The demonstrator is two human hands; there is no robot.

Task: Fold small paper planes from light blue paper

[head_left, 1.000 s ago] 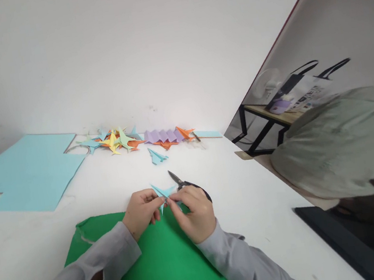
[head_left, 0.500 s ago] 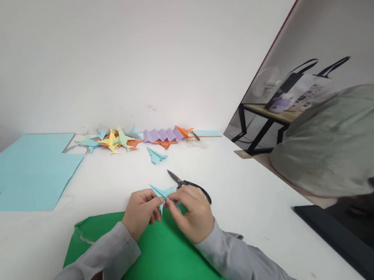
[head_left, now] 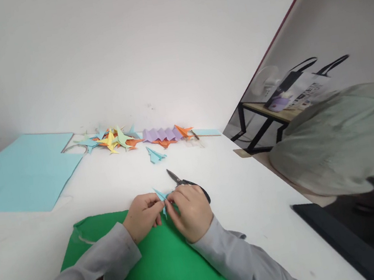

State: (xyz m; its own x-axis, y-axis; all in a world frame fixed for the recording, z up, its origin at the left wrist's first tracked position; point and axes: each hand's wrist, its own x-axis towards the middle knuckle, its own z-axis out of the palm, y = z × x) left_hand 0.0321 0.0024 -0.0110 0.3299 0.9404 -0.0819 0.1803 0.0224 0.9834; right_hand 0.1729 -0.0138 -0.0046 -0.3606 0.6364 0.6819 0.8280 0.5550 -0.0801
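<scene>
Both my hands meet over the far edge of a green paper sheet (head_left: 159, 273). My left hand (head_left: 143, 215) and my right hand (head_left: 192, 212) each pinch a small folded light-blue paper piece (head_left: 161, 195) between their fingertips, and only its pointed tip shows above the fingers. Black-handled scissors (head_left: 184, 184) lie shut on the white table (head_left: 115, 185) just behind my right hand, partly hidden by it.
A large light-blue sheet (head_left: 24, 174) lies at the far left. A row of folded paper shapes (head_left: 129, 140) in several colours lines the wall, with one small blue folded piece (head_left: 155, 155) in front. A person in a pale green top (head_left: 345, 142) sits at the right.
My fingers have closed in over the blue piece, which now shows less of itself. The person at the right has shifted slightly.
</scene>
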